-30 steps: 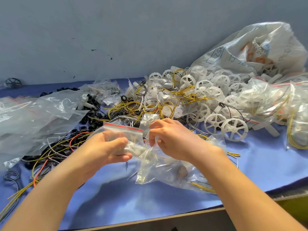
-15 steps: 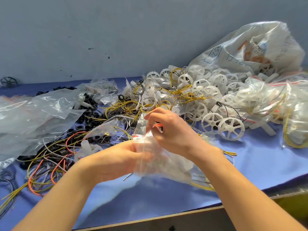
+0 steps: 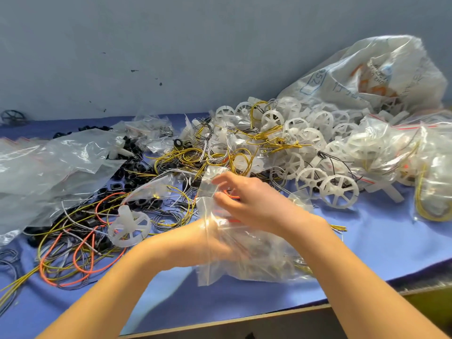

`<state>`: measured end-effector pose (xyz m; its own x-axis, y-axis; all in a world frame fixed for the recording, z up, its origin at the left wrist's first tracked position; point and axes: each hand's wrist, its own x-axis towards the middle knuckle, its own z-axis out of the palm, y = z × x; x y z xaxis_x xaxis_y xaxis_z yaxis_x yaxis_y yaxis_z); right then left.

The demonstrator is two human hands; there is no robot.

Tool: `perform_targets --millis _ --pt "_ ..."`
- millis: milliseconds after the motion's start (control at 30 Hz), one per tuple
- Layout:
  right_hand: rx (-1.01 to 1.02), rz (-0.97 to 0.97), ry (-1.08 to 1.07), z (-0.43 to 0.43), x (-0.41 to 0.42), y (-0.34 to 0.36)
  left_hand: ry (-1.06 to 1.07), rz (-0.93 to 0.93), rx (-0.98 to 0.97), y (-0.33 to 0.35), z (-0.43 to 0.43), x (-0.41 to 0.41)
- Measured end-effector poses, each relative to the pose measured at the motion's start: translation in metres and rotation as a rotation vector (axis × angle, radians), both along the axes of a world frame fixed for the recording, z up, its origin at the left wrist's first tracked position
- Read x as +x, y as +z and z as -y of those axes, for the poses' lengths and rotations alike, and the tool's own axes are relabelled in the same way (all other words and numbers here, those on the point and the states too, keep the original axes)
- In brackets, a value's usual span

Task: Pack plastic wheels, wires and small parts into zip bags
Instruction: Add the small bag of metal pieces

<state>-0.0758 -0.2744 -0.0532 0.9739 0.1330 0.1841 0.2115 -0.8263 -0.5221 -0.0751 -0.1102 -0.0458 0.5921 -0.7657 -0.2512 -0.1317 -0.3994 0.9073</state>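
A clear zip bag holding white parts and wires lies on the blue table cover in front of me. My right hand pinches the bag's top edge at its red zip strip. My left hand holds the bag's left side, and the film covers its fingers. A loose white plastic wheel lies just left of my left wrist, on a tangle of orange and yellow wires. A pile of white wheels sits beyond my right hand.
Empty zip bags are heaped at the left, with small black rings beside them. Filled bags lie at the right under a large printed sack. The table's front edge runs close below my arms.
My left hand moved right, from the bag's mouth to under its film. My right hand now pinches the zip strip. The white wheel at the left came into view.
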Motion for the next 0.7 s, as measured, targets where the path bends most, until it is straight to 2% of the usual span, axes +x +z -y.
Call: perform_targets --millis 100,200,333,433,500,633,700 --pt "-0.065 -0.127 -0.009 0.002 0.003 -0.001 -0.053 -0.014 0.006 -0.010 -0.025 0.016" --pt "0.004 -0.200 0.060 0.000 0.008 -0.001 0.025 -0.078 -0.005 -0.014 -0.055 0.026" --pt "0.114 -0.155 0.089 0.001 0.009 0.004 0.171 -0.180 -0.062 -0.015 -0.081 0.033" --pt "0.321 0.008 0.049 0.008 0.008 0.017 0.066 0.182 0.076 -0.012 -0.074 0.022" --pt "0.480 0.127 -0.010 0.014 0.005 0.028 0.079 0.400 0.121 -0.012 -0.062 0.017" --pt "0.717 0.360 -0.084 0.026 -0.007 0.058 0.240 0.580 -0.065 0.027 -0.049 0.015" --pt "0.868 0.505 -0.105 0.034 -0.015 0.077 0.333 0.838 -0.151 0.061 -0.049 0.019"
